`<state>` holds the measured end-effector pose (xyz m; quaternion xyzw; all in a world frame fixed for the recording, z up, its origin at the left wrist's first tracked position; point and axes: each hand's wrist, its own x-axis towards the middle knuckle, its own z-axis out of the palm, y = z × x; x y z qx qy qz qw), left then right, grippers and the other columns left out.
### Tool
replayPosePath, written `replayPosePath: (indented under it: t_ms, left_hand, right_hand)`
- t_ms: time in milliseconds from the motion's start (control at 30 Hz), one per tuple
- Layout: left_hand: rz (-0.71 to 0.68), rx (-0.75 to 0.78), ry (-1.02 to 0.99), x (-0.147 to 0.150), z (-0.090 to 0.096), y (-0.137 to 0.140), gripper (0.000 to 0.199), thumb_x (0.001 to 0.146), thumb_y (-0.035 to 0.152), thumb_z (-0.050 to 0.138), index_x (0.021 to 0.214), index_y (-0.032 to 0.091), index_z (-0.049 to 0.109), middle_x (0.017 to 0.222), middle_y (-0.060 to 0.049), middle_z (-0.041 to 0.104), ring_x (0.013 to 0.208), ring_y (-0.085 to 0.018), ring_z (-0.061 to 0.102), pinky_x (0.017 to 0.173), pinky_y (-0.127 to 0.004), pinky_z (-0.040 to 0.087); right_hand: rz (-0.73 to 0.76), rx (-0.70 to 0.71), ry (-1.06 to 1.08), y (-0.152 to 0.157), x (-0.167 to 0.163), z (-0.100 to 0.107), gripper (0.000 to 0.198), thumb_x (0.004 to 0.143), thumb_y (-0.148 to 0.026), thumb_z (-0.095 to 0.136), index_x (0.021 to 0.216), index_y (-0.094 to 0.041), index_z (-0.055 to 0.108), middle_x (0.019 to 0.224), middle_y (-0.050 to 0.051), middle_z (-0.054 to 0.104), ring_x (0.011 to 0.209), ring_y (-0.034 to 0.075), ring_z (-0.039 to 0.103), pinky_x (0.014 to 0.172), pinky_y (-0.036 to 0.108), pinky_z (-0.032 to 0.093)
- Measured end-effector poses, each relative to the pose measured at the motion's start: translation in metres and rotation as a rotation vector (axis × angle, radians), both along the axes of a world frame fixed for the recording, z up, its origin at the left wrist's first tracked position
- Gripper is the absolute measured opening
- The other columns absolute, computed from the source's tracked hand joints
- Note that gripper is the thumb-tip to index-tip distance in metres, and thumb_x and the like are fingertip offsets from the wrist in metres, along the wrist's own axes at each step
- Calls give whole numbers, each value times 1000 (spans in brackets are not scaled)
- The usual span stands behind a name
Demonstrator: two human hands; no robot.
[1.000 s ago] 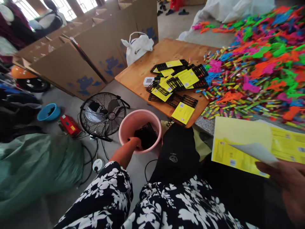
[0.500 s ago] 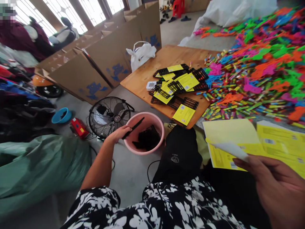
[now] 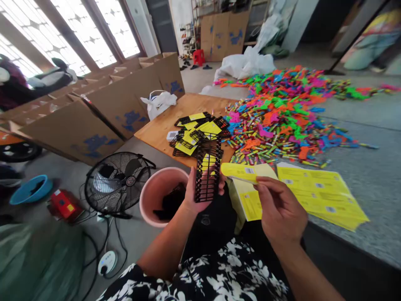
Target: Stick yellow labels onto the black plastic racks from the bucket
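Note:
My left hand grips a black plastic rack with an open grid, held upright in front of me. In my right hand a yellow sticker is pinched between thumb and fingers, its far end close to the rack but apart from it. Below the sticker hangs its pale backing sheet, with yellow labels still on the lower part. A stack of yellow label sheets lies to the right. On the wooden table ahead are several black racks with yellow labels.
A pink bucket with black pieces stands left of my knees, beside a black floor fan. Cables and a power socket lie on the floor. Colourful plastic toys are heaped beyond the table. Cardboard boxes line the left.
My left hand has brought the black rack up from the bucket to the front of me. My right hand has lifted the sticker off the backing and moved inward. The view has turned right.

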<state>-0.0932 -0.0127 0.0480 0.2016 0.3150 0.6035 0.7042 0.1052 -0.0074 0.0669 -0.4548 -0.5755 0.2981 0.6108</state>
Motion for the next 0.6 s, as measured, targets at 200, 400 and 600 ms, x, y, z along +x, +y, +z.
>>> replayPosePath:
  t_ms: [200,400,600]
  left_hand:
    - [138,-195,173,27,-9,20,39,63,32,92,89,18,67,65,5,60,52,-7,53,52,-20,46]
    - [202,-54,113,51,-10,30,42,66,20,78,107,19,69,113,-7,76,106,-25,73,99,-43,56]
    - [206,-76,99,78,-12,29,44,81,45,70,116,19,68,112,-9,77,110,-29,72,98,-43,57]
  right_hand:
    - [-199,34,136,8,29,10,18,92,-36,74,96,-19,72,105,7,73,87,20,72,87,39,59]
    - [-221,42,59,11,33,3,19,94,-38,70,96,-19,72,106,8,73,93,21,71,87,40,59]
    - [-214,166,-132,17,19,-6,9,96,-28,68,100,-21,72,106,7,73,100,20,70,86,35,60]
